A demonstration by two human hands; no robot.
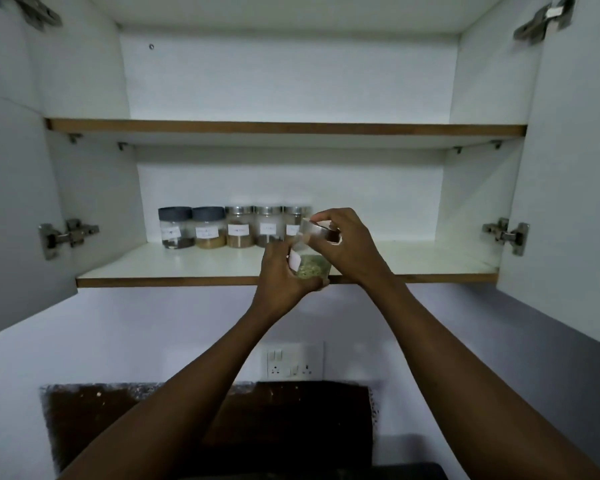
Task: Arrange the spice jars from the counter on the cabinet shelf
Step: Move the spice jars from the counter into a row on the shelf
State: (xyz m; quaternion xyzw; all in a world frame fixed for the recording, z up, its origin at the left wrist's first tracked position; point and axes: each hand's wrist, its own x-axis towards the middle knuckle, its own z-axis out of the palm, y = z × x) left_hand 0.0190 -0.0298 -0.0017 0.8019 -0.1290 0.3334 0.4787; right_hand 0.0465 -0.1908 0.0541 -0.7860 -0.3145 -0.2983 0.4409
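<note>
At the front edge of the lower shelf (194,261), both forearms reach up and meet on one spice jar (310,259), held tilted, its base just over the shelf lip.

Left hand (279,275): palm cupped under and around the jar's lower body, fingers curled round the glass beside a white label; grip grasping the jar from below-left.

Right hand (345,242): comes in from above-right, fingers and thumb curled over the metal lid (317,230); grip clenched on the lid rim. Whether the lid is seated or loose, cannot tell.

Jar contents: greenish-yellow matter, low in the glass.

Behind and to the left of the grip, along the shelf's back wall, a row of five jars, upright and close side by side:
- dark-lidded jar (175,227), far left, dark contents
- second dark-lidded jar (208,227), tan contents
- metal-lidded jar (239,226), brown contents
- fourth jar (268,226), metal lid, directly behind the left hand's fingertips
- fifth jar (294,220), partly hidden by the held jar and the right hand

Labels too blurred to read.

Right of the grip the shelf surface is white. Above the grip, the upper shelf (284,128). Cabinet doors stand open at both sides, hinge (68,234) left, hinge (506,233) right. Below the grip, a wall socket (293,362) and a dark desk (118,420).
</note>
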